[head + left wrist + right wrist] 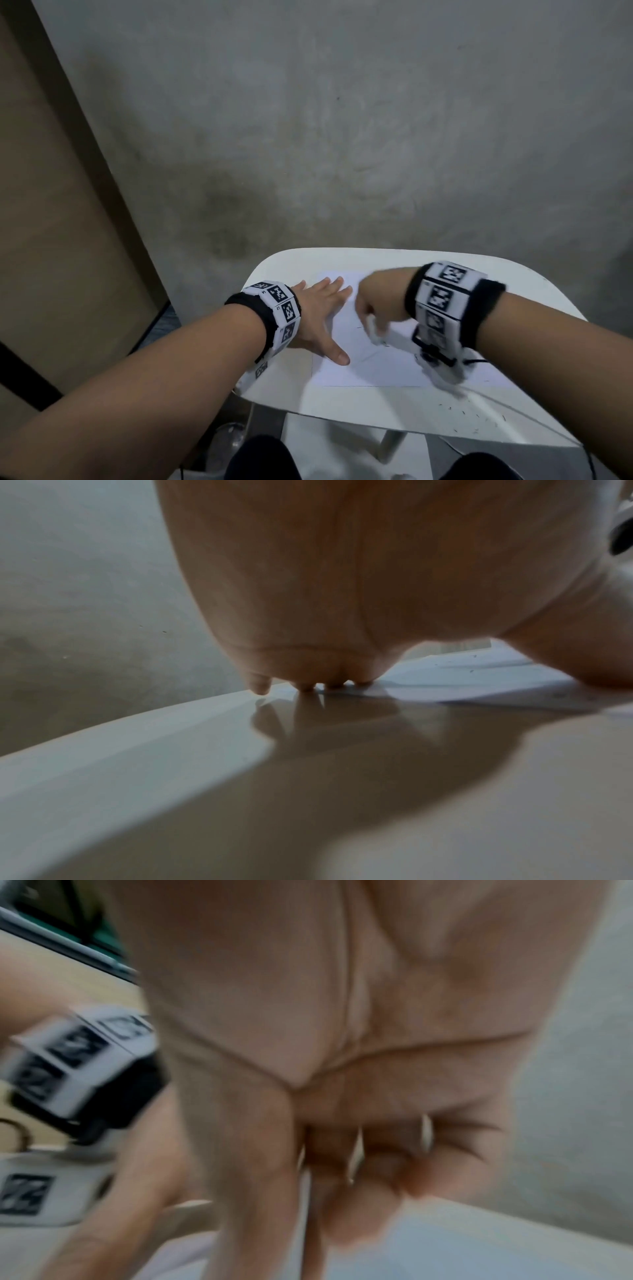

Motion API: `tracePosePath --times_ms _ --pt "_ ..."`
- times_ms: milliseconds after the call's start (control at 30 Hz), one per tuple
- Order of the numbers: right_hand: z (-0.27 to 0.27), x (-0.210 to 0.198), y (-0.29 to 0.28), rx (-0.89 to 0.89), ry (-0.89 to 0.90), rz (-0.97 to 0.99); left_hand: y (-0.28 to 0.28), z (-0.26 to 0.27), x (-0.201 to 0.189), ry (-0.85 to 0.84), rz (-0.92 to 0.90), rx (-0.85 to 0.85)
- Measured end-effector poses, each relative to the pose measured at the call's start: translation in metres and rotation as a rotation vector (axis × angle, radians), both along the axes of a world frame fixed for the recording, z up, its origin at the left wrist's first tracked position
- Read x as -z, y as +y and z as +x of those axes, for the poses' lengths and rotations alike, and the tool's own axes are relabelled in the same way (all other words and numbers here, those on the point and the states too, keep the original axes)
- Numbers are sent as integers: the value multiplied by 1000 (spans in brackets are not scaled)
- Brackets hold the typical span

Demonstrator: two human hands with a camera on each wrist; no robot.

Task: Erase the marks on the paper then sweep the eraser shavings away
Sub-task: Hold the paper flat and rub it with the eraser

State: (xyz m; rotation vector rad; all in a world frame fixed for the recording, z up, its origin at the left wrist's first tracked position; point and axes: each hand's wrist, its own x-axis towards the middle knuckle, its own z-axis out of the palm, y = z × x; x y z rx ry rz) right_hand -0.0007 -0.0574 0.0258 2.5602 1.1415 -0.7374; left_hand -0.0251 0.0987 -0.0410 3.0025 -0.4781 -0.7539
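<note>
A white sheet of paper (pixel 376 371) lies on a small white table (pixel 342 407). Faint pencil marks (pixel 371 354) show near its middle. My left hand (pixel 325 305) lies flat on the paper's left part, fingers straight and spread, thumb pointing toward me. The left wrist view shows its fingertips (pixel 260 687) pressing down at the paper's (pixel 479 680) edge. My right hand (pixel 368 313), blurred by motion, has its fingers curled round a white eraser (pixel 375 332) that touches the paper. In the right wrist view the hand (pixel 359 1164) is curled, and the eraser is mostly hidden.
Dark eraser shavings (pixel 472 416) lie scattered on the table near its front right corner. A thin cable (pixel 478 361) runs off the right wrist across the table. A grey wall (pixel 342 137) stands close behind the table, and my knees sit below the front edge.
</note>
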Motion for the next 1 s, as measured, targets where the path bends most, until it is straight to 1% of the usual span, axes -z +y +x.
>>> tracePosePath --times_ms 67,100,200,300,367,400,433,533,567,667,767,833,867,900,933,1000 --pt "1 4 15 23 -80 189 1 0 2 -19 -50 3" --pt "-1 6 17 14 -97 209 2 1 4 -33 -66 4" --pt "-13 10 -2 -34 -83 106 2 2 6 -27 -25 -3" --pt "-21 4 -30 1 15 -63 2 2 4 -2 2 -7" --pt "-17 -1 -29 38 92 -130 1 2 3 3 0 -13" --pt "-14 -3 -22 40 95 -120 1 1 2 2 4 -12" --pt "-11 -3 -11 30 63 -79 -1 0 0 -4 0 -9" --pt "-10 2 15 -4 -88 157 -2 -5 -3 -44 -85 -23" --pt "-13 5 18 -17 -110 182 -2 -5 -3 -51 -103 -34" --pt "-23 11 1 -40 -104 126 -2 -3 -1 -18 -34 -18" --pt "-28 3 -27 -7 -5 -54 0 0 1 5 2 -17" --pt "-23 -1 -28 21 42 -153 0 0 1 5 4 -13" --pt "-21 -1 -20 12 32 -164 -1 -1 0 4 7 -11" --pt "-20 0 -9 -12 -3 -133 -2 -1 -1 -1 2 -9" --pt "-19 2 2 -27 -49 -49 -2 -3 -1 -16 -12 -10" --pt "-19 8 17 -4 -87 193 -2 -5 0 -53 -77 -32"
